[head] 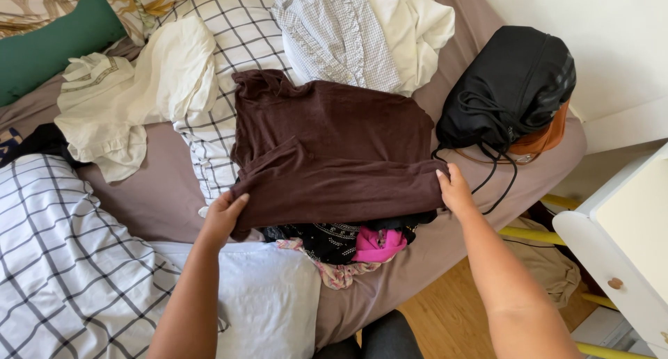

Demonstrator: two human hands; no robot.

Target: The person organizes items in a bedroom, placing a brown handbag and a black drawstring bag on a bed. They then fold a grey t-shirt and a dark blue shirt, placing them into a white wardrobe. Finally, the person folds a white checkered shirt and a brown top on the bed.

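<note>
A bed under a smooth mauve sheet carries rumpled laundry. A checked duvet lies soft and quilted at the near left. A brown top of thin, limp knit is spread at the middle over a pile of clothes, its lower edge folded up in a straight band. The left hand pinches that fold's left end, fingers closed on cloth; the right hand grips the right end. A black drawstring bag bulges nearby.

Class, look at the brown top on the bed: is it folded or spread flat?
Partly folded. The brown top has its near edge doubled back over itself, with the left hand and right hand gripping that fold's ends.
</note>
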